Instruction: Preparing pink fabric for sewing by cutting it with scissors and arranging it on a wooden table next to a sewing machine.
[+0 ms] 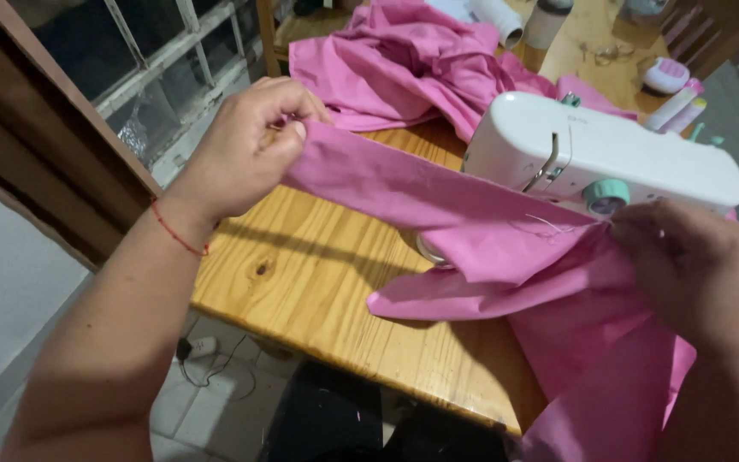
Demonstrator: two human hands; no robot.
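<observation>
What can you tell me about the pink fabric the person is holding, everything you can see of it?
The pink fabric is a thin, matte woven cloth, lightly creased. A folded strip is stretched taut between the left hand, pinching one end, and the right hand, gripping the other near the white sewing machine. Loose pale threads show near the right hand. More lies bunched on the wooden table behind, and part hangs over the front edge.

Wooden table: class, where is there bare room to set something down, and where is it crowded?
Bare wood on the wooden table lies under the stretched pink fabric, between the near-left edge and the hanging folds. Crowded: the sewing machine on the right and the bottles behind the heaped cloth.
</observation>
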